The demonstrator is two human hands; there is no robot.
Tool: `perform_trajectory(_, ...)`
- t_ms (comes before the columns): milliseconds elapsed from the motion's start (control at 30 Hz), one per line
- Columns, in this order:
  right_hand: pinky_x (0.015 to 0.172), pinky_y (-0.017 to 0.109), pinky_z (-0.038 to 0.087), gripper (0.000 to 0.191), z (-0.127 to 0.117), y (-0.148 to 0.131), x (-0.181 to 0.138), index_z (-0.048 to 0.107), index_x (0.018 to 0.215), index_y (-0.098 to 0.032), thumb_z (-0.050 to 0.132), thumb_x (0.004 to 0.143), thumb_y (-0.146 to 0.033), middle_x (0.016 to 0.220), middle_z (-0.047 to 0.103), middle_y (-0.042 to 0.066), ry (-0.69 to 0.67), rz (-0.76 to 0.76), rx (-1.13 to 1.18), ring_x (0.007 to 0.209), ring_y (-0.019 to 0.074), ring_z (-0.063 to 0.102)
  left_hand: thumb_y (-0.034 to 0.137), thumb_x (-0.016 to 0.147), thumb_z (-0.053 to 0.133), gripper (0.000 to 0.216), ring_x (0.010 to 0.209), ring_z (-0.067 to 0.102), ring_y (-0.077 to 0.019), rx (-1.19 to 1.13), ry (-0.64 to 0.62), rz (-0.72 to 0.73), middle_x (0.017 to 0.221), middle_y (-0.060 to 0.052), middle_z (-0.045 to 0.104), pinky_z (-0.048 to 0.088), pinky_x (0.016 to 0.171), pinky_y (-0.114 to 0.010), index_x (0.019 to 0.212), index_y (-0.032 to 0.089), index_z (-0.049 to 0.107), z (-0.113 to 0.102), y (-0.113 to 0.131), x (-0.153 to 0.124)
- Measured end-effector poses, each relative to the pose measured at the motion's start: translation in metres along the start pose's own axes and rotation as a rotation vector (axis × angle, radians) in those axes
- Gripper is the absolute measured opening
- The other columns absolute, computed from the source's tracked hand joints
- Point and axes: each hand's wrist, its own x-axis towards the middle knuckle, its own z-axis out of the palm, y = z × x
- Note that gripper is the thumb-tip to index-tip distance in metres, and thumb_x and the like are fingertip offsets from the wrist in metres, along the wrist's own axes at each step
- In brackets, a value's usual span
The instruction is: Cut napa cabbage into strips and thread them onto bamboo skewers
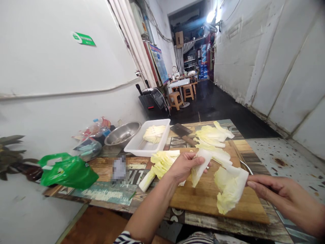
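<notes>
Head view: we record the left hand point(183, 166) closed around a narrow cabbage leaf point(199, 169), held above the middle of the cutting board point(203, 201). The right hand point(278, 196) pinches the white end of a broad cabbage leaf point(230, 189) over the board's right part; whether its tip rests on the wood is unclear. A cleaver point(183, 131) lies beyond the board's far edge. A white tray point(142, 144) sits on the worktop point(106, 195), to the board's far left.
</notes>
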Motion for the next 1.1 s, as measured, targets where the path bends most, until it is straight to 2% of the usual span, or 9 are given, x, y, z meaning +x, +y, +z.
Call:
perform_trajectory(200,0.082,0.031,0.058,0.037,-0.003,-0.003,0.001,0.08,0.104,-0.029,0.064,0.083,-0.055,0.099,0.079,0.004,-0.062,0.034,0.058,0.091,0.0261,0.072,0.055,0.048,0.093,0.053,0.058,0.064,-0.0149,0.016,-0.014,-0.001,0.07,-0.008,0.072,0.051,0.061,-0.026,0.071,0.01,0.077,0.0,-0.003,0.001)
perform_trajectory(467,0.085,0.032,0.056,0.044,-0.003,-0.014,0.004,0.081,0.103,-0.026,0.064,0.082,-0.06,0.095,0.079,0.005,-0.06,0.05,0.071,0.088,0.026,0.071,0.054,0.045,0.094,0.053,0.057,0.066,-0.017,0.041,0.009,-0.036,0.067,-0.008,0.072,0.052,0.059,-0.028,0.07,0.011,0.077,0.001,0.002,0.0)
perform_trajectory(567,0.087,0.035,0.056,0.049,-0.003,-0.017,0.004,0.08,0.104,-0.024,0.067,0.077,-0.063,0.095,0.079,0.005,-0.083,0.072,0.107,0.089,0.0274,0.07,0.053,0.05,0.093,0.049,0.059,0.066,-0.0166,0.055,-0.03,-0.013,0.069,-0.008,0.073,0.053,0.063,-0.028,0.07,0.011,0.078,0.001,0.003,0.0)
perform_trajectory(733,0.093,0.033,0.051,0.046,-0.001,-0.012,0.004,0.078,0.112,-0.023,0.067,0.082,-0.057,0.107,0.077,0.006,-0.091,0.102,0.161,0.1,0.0267,0.067,0.051,0.058,0.091,0.043,0.061,0.065,-0.0159,0.055,-0.078,0.039,0.069,-0.007,0.073,0.053,0.065,-0.028,0.071,0.012,0.078,0.001,0.004,-0.002)
perform_trajectory(833,0.09,0.033,0.051,0.045,-0.001,-0.009,0.004,0.077,0.113,-0.024,0.067,0.083,-0.056,0.108,0.077,0.005,-0.108,0.091,0.165,0.102,0.0265,0.067,0.053,0.057,0.091,0.045,0.062,0.065,-0.0165,0.078,-0.062,0.037,0.071,-0.008,0.073,0.053,0.065,-0.029,0.071,0.012,0.078,0.0,0.004,-0.001)
perform_trajectory(1000,0.079,0.034,0.055,0.048,0.0,-0.015,0.006,0.078,0.109,-0.024,0.065,0.082,-0.061,0.092,0.077,0.005,-0.11,0.067,0.133,0.088,0.0255,0.067,0.055,0.056,0.09,0.047,0.061,0.064,-0.0163,0.087,-0.071,0.039,0.07,-0.007,0.072,0.052,0.064,-0.029,0.069,0.012,0.077,0.001,0.005,0.0)
perform_trajectory(1100,0.078,0.033,0.054,0.048,0.001,-0.023,0.008,0.079,0.104,-0.024,0.065,0.081,-0.063,0.088,0.076,0.005,-0.116,0.055,0.144,0.087,0.0247,0.067,0.055,0.055,0.09,0.047,0.06,0.063,-0.0158,0.114,-0.104,0.021,0.069,-0.007,0.072,0.051,0.063,-0.029,0.068,0.012,0.077,0.005,0.007,-0.001)
